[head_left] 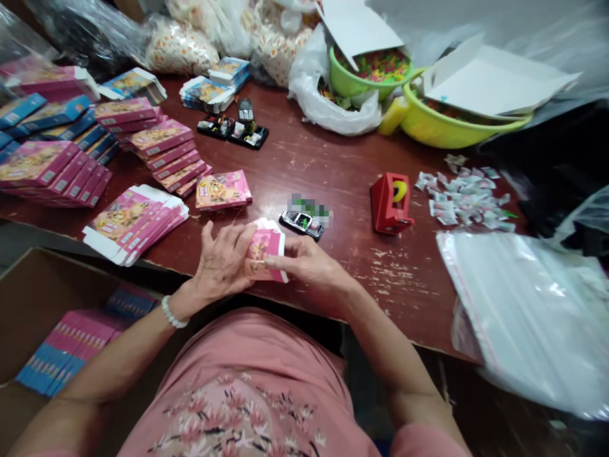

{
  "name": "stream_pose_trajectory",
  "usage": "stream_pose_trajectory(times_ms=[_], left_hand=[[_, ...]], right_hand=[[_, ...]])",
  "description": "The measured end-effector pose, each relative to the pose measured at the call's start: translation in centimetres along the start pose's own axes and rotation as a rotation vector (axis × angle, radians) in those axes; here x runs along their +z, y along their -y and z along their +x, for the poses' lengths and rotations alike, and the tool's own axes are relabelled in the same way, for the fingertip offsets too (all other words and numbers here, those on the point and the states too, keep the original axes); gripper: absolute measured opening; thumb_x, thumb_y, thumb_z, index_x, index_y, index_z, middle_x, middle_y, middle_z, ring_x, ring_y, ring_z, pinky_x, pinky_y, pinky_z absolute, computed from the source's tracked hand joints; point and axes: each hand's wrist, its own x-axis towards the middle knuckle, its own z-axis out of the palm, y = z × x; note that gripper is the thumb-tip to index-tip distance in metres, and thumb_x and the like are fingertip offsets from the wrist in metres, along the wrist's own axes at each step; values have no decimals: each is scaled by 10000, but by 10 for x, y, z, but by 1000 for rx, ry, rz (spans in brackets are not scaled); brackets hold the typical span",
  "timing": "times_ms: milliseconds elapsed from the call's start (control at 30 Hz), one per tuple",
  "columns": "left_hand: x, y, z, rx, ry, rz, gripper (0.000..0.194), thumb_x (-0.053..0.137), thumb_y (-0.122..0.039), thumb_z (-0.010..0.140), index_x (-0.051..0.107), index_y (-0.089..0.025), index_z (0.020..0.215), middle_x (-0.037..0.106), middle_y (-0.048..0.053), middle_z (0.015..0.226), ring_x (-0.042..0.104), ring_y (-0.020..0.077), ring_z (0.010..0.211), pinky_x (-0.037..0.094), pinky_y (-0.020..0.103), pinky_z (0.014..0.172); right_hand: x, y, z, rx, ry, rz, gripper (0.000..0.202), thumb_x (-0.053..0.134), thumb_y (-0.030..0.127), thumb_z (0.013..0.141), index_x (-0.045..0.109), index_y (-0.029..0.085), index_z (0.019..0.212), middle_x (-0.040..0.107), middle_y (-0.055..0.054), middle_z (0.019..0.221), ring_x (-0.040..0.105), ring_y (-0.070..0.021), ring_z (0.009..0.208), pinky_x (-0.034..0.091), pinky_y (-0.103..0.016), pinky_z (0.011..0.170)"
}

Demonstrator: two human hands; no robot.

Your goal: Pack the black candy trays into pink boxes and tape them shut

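A small pink cardboard box (pixel 265 252) with white end flaps is held between my two hands at the table's front edge. My left hand (pixel 227 254) grips its left side, fingers over the top. On the box's right side, my right hand (pixel 309 263) has its thumb on the printed face. Just beyond lies a small black tray (pixel 302 223) with little items in it. A pink box (pixel 222 190) rests flat behind my left hand, and a fanned stack of flattened pink boxes (pixel 136 222) lies to its left.
Stacks of pink boxes (pixel 164 149) and blue boxes (pixel 61 117) fill the left. A red tape dispenser (pixel 391 203), small white packets (pixel 464 197) and clear plastic bags (pixel 528 311) are on the right. Bowls (pixel 457 130) stand behind. An open carton (pixel 28 279) sits below left.
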Motion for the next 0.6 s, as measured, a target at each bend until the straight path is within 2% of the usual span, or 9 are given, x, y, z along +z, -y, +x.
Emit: stream_pose_trajectory(times_ms=[67, 133, 167, 200, 267, 367, 467, 533, 600], left_hand=[[-7, 11, 4, -23, 29, -93, 896, 754, -543, 743, 438, -153, 1486, 636, 198, 1376, 598, 408, 1235, 295, 632, 1159], [-12, 23, 8, -85, 51, -216, 917, 807, -552, 688, 470, -168, 1449, 653, 173, 1357, 622, 388, 1216, 406, 575, 1104], [-13, 29, 10, -122, 63, -284, 926, 833, -553, 661, 484, -175, 1431, 661, 161, 1346, 637, 376, 1200, 451, 548, 1071], [-14, 35, 11, -152, 78, -352, 937, 857, -549, 636, 495, -180, 1418, 668, 150, 1337, 650, 363, 1187, 486, 521, 1043], [-15, 45, 12, -181, 100, -496, 965, 893, -526, 604, 499, -184, 1416, 674, 136, 1333, 666, 340, 1178, 527, 480, 1015], [-15, 53, 12, -182, 106, -673, 982, 912, -503, 603, 494, -192, 1435, 661, 135, 1372, 661, 323, 1222, 527, 464, 1061], [-14, 57, 13, -191, 131, -738, 981, 918, -498, 603, 497, -193, 1435, 659, 137, 1383, 656, 319, 1243, 515, 470, 1091], [-13, 58, 14, -208, 153, -708, 1015, 925, -513, 592, 485, -189, 1448, 653, 142, 1394, 648, 327, 1256, 519, 475, 1080], [-14, 57, 17, -231, 162, -604, 1037, 921, -535, 590, 480, -197, 1465, 634, 143, 1421, 634, 340, 1274, 526, 478, 1057]], right_hand=[[-18, 9, 3, -68, -73, -140, 515, 704, 647, 832, 774, 198, 1076, 764, -83, 1064, 702, -249, 930, 554, -395, 844], [-45, 10, 12, -133, -287, -485, 627, 756, 646, 785, 717, 228, 1250, 710, -126, 1287, 654, -330, 1172, 517, -500, 998], [-60, 8, 17, -131, -396, -703, 766, 827, 621, 716, 652, 241, 1358, 636, -150, 1420, 573, -384, 1307, 457, -575, 1078], [-73, 3, 23, -93, -469, -903, 935, 892, 589, 641, 573, 245, 1450, 544, -176, 1526, 474, -438, 1404, 385, -653, 1127], [-93, -8, 34, 28, -493, -1174, 1172, 954, 545, 554, 433, 232, 1556, 417, -218, 1616, 354, -512, 1464, 303, -752, 1134], [-106, -23, 42, 99, -421, -1261, 1108, 897, 527, 644, 379, 217, 1572, 465, -234, 1550, 432, -502, 1379, 384, -727, 1070], [-104, -24, 39, 85, -441, -1254, 1007, 839, 486, 697, 391, 195, 1550, 512, -235, 1460, 473, -479, 1314, 430, -689, 1023], [-97, -18, 34, 32, -446, -1227, 972, 826, 489, 700, 412, 193, 1528, 535, -215, 1413, 492, -461, 1279, 439, -665, 1020], [-85, -10, 29, -87, -445, -1202, 936, 812, 501, 715, 423, 215, 1516, 551, -188, 1384, 507, -437, 1249, 432, -641, 1040]])
